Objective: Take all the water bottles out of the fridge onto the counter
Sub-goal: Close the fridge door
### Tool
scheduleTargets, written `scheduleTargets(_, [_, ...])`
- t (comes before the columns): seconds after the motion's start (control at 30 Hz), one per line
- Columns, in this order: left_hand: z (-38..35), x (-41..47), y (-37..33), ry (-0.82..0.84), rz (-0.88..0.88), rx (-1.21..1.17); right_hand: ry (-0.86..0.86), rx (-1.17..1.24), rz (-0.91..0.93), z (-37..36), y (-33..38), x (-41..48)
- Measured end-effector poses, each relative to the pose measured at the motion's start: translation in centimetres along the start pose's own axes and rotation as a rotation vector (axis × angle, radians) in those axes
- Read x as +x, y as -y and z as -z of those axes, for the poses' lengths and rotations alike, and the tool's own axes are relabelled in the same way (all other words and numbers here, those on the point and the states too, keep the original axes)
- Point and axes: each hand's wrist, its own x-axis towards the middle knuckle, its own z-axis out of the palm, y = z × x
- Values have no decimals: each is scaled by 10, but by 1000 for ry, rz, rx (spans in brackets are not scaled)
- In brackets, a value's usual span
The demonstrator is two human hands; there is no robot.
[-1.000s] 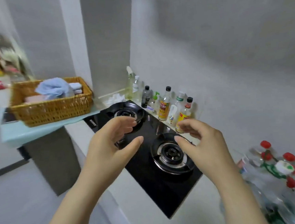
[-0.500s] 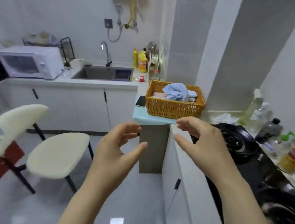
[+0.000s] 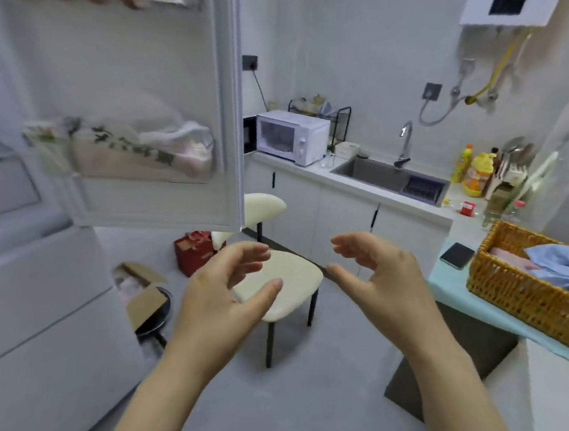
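The white fridge (image 3: 36,305) stands at the left with its upper door (image 3: 149,100) swung open; a door shelf (image 3: 133,156) holds bagged items, blurred. No water bottle shows inside it from here. My left hand (image 3: 221,289) and my right hand (image 3: 377,272) are both raised in front of me, empty, fingers curled and apart, over the floor to the right of the fridge. The counter edge (image 3: 552,387) shows at the lower right.
A cream chair (image 3: 282,284) stands just beyond my hands, with a red box (image 3: 193,254) and an open carton (image 3: 142,296) on the floor. A wicker basket (image 3: 524,297) and a phone (image 3: 457,255) sit on a teal surface at right. Microwave (image 3: 290,135) and sink (image 3: 375,173) line the far counter.
My view has swung left from the stove and the bottles on the counter, past the basket, to the open fridge. Both hands stay empty and in the same pose.
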Motion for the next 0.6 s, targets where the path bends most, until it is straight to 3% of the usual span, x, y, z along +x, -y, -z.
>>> scheduleTargets(0.33, [94,-9,23,-216,55,75,88,161,167,-78,71,36])
scheduleTargets(0.6, [86,17,25,-275,72,82,117,211,261,-83,62,77])
